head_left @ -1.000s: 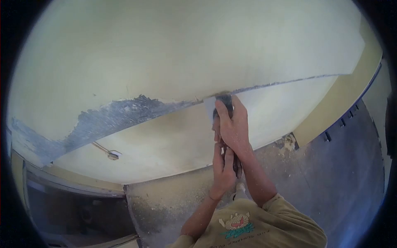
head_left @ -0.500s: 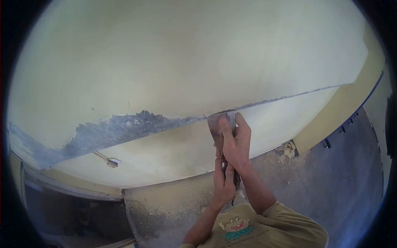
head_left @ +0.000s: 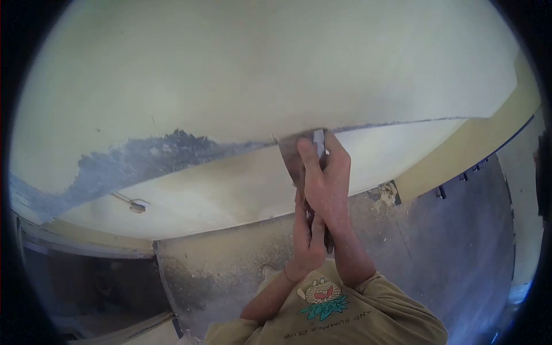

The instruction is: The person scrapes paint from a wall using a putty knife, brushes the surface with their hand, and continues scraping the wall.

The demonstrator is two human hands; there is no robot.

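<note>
A wide metal scraper is pressed with its blade edge against the bare grey strip along the lower edge of a pale painted surface. My right hand is closed around the blade's right side, thumb flat on its face. Below it, my left hand wraps around the scraper's handle, which is mostly hidden by the fingers. To the left of the blade, the grey scraped patch widens and has a ragged upper border.
Beneath the edge is a cream wall with a small fitting on it. A dark opening lies at lower left. The dusty floor carries debris near the wall, and a yellowish panel stands at right.
The view has shifted, so the painted edge sits higher and further left. Both hands keep their hold on the scraper, whose blade stays near the same spot on the edge.
</note>
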